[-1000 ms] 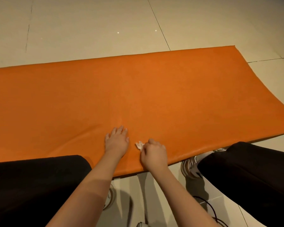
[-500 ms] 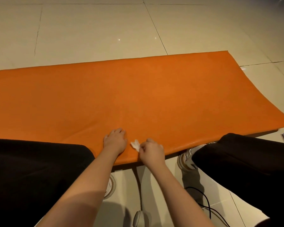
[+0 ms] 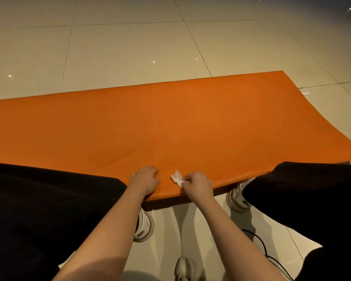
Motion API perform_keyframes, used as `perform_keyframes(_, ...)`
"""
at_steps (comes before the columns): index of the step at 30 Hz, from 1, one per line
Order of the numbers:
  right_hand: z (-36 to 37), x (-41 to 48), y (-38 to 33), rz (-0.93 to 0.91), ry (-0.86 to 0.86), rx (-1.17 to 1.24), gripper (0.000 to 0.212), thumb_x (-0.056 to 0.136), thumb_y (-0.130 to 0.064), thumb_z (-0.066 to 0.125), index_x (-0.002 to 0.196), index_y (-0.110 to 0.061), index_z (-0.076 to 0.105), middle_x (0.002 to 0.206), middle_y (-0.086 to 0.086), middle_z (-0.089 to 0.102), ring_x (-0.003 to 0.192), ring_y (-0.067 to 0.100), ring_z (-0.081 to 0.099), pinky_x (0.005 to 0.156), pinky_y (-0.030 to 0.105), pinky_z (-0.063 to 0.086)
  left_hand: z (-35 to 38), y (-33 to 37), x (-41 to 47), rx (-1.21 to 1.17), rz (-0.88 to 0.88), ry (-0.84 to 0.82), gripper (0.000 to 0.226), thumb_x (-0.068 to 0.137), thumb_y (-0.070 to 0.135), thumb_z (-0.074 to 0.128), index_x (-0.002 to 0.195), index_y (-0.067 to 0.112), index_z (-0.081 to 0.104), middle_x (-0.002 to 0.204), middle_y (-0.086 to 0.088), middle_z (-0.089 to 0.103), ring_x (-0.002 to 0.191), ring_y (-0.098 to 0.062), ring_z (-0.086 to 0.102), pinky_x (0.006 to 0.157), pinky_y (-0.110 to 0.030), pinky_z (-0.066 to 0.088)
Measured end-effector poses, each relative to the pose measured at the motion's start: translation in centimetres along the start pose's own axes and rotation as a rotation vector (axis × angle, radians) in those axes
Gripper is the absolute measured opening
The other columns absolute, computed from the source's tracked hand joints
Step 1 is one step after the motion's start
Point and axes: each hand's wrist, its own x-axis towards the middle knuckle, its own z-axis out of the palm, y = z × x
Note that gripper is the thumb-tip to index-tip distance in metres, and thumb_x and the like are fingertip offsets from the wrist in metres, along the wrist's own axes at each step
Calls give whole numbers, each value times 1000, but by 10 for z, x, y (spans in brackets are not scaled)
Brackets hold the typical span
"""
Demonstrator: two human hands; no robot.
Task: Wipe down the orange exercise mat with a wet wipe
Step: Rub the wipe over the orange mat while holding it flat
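The orange exercise mat (image 3: 180, 122) lies across the tiled floor, its right end curling up a little. My left hand (image 3: 144, 180) rests on the mat near its front edge, fingers bent against the surface. Just to its right, my right hand (image 3: 198, 184) pinches a small crumpled white wet wipe (image 3: 177, 178), which touches the mat close to the front edge. Part of the mat's left front is hidden behind my left knee.
My knees in black trousers (image 3: 49, 209) (image 3: 312, 189) flank my arms, with white shoes (image 3: 144, 226) (image 3: 237, 197) below the mat's edge. A black cable (image 3: 259, 242) and a small grey device (image 3: 183, 268) lie on the pale tiles (image 3: 130, 43).
The view has tilted up, showing more floor beyond the mat. Both hands have stayed close together at the front edge; the left fingers have curled in and more of the wipe shows.
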Motion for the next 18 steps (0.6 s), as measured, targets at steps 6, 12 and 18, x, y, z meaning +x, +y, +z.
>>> perform_keyframes(6,25,-29,-25,0,164,13,22,91,-10,47,94,-4,68,97,9,54,90,28,54,68,28,30,-4,-9,-13,-26,-77,1,50,104,38,34,152,23,30,161,0,20,146,-24,20,117,-45,22)
perform_keyframes(12,5,-9,-26,-84,11,-78,22,92,-14,48,103,-11,67,102,7,53,97,27,54,74,32,35,-3,-5,-13,-94,-103,29,46,102,30,36,147,21,38,156,-1,29,142,-24,26,112,-45,23)
perform_keyframes(18,17,-4,-35,-28,96,-164,18,89,-7,47,94,-5,64,93,8,49,95,29,53,73,31,34,2,-6,-12,-109,-128,126,43,101,31,39,143,24,43,148,1,39,135,-23,34,107,-44,27)
